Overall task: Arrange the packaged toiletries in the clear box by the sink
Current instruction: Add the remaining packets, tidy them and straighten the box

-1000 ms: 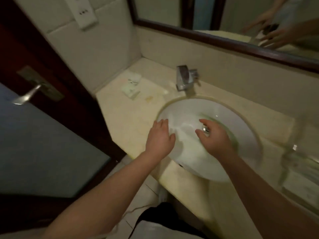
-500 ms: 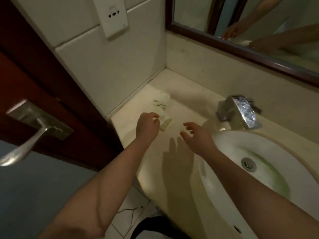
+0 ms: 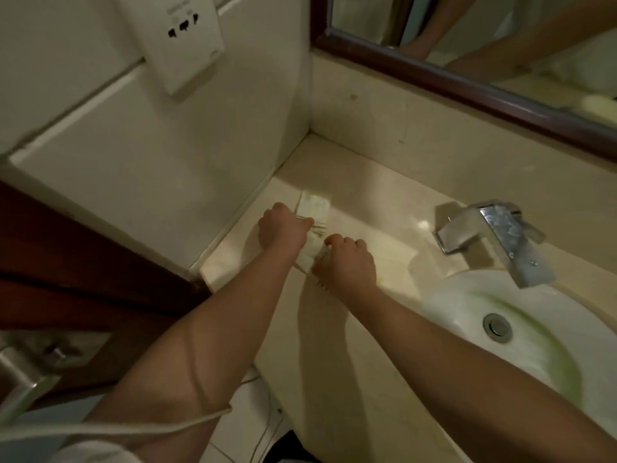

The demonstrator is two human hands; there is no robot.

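- Beneath both your forearms, the countertop (image 3: 367,202) is smooth, pale beige stone with a faint sheen. It runs back into the corner where the two walls meet.
- To the left, the wall (image 3: 167,155) is clad in large, glossy cream tiles with a raised band across them.
- Behind the counter hangs a mirror (image 3: 500,35) in a dark wooden frame.
- At lower right sits the white oval sink basin (image 3: 467,315), glazed, with a greenish tinge down its slope.
- At the left edge stands a dark reddish wooden door (image 3: 83,262).
- Beyond the basin, the angular chrome faucet (image 3: 500,235) points its flat spout over the bowl.
- On the tiles is a rectangular white socket plate (image 3: 187,38).
- Your left hand (image 3: 282,228) is curled knuckles-up, its thumb and fingers pinching the packaged toiletries (image 3: 315,208) at their left edge.
- Your right hand (image 3: 349,259) is just beside it. Its fingers are bent down onto the near end of the same packets, with the fingertips hidden.
- Those packets are flat, pale sachets with thin green print, lying overlapped on the counter near the corner. One pokes out beyond your left hand, one shows between your hands, and a toothed edge shows under your right palm.
- The round metal drain (image 3: 497,325) sits at the basin's bottom.
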